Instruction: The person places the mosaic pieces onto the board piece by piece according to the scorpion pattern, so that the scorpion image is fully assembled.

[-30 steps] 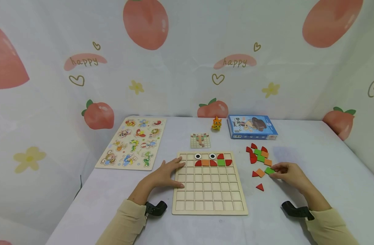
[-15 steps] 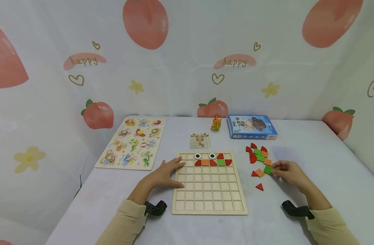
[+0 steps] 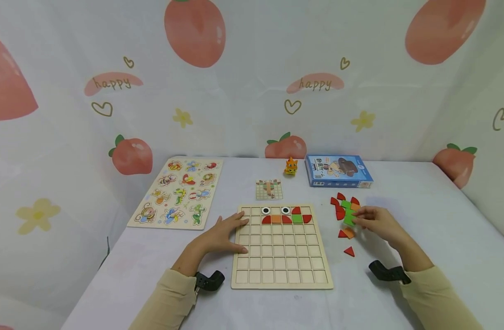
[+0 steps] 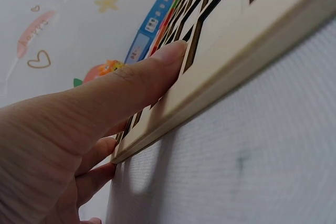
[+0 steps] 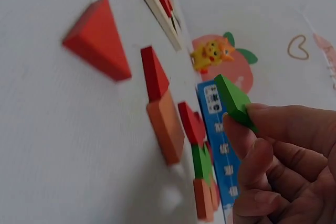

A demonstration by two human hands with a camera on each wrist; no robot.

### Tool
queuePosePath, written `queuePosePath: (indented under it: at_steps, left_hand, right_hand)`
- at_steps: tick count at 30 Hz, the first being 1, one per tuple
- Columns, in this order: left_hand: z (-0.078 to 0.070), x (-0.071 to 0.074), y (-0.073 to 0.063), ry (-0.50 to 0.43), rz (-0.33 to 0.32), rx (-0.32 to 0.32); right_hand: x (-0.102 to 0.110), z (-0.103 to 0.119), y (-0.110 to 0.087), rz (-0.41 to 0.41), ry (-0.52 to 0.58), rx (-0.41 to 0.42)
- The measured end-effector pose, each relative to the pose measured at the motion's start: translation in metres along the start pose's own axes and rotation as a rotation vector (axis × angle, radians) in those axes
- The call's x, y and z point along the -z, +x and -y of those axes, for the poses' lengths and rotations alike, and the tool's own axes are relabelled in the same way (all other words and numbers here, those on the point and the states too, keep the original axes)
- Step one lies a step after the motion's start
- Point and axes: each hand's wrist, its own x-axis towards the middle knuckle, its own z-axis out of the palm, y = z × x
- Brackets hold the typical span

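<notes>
My left hand [image 3: 223,236] is spread at the left edge of a wooden grid board [image 3: 279,252], its thumb [image 4: 163,61] lying on the frame's top. Coloured tiles and two eye discs [image 3: 286,211] fill part of the board's upper rows. Between thumb and fingers, my right hand [image 3: 377,224] pinches a green square tile [image 5: 233,100], raised over the loose tiles right of the board. Below it lie an orange square [image 5: 167,127] and a red triangle [image 5: 155,74]. Nearer the front is another red triangle [image 3: 349,251].
Behind the board lie a small pattern card [image 3: 269,189], an orange toy figure [image 3: 291,166] and a blue box [image 3: 338,171]. An insect picture board [image 3: 176,193] lies at the left. Red quarter-round tiles [image 3: 340,212] sit in the loose pile.
My right hand has lifted the green square tile and carried it left and away from me, over the pile. The left hand keeps its place on the board.
</notes>
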Motion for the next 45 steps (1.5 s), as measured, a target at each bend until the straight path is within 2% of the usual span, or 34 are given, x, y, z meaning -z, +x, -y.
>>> queuePosePath:
  at_steps: [6,13,22,26,33,45]
  left_hand:
    - [0.001,-0.001,0.000,-0.004,0.002,0.004]
    - [-0.001,-0.001,0.000,-0.016,-0.004,0.008]
    - [-0.001,-0.001,-0.001,-0.006,-0.003,0.009]
    - [-0.001,-0.001,-0.001,-0.007,-0.001,0.004]
    - [0.000,0.000,0.000,-0.004,-0.003,0.007]
    - [0.001,0.000,0.001,0.002,0.004,0.014]
  right_hand:
    - [-0.011,0.013,0.011,0.020,0.011,0.038]
    - [-0.023,0.035,0.025,0.045,0.042,0.119]
    - [-0.046,0.060,0.043,0.085,0.087,0.151]
    - [-0.054,0.070,0.048,0.114,0.116,0.140]
    - [-0.069,0.084,0.055,0.156,0.151,0.177]
    - [-0.107,0.112,0.073,0.224,0.215,0.228]
